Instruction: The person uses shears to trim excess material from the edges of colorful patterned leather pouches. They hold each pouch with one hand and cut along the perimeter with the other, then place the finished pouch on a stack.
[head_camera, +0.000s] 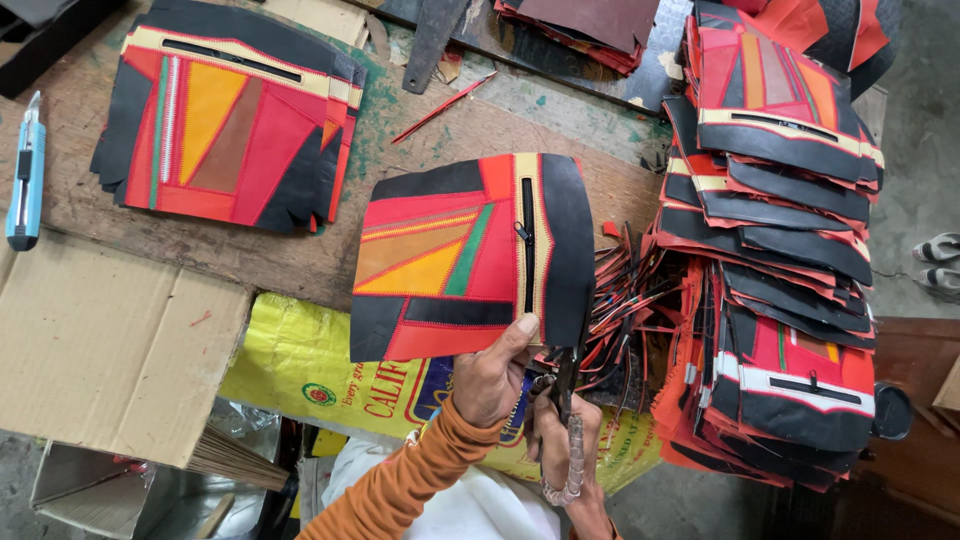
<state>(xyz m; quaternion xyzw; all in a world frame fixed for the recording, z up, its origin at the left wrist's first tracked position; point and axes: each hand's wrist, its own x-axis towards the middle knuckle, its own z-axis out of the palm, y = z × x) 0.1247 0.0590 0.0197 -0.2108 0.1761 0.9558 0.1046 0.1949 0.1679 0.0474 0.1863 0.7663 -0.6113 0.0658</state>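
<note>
The left hand (492, 375) is pinching the patchwork piece (470, 255) while the right hand (562, 440) is gripping what look like scissors (566, 380) at its edge, needing a careful snip.

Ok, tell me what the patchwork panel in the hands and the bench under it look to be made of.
The patchwork panel looks like leather or imitation leather: matte red, orange, yellow and black pieces joined by visible stitching, with a zip set in. Which of the two, I cannot tell. The left hand pinches its lower edge. The bench looks like bare, worn wood, scuffed and paint-stained.
</note>
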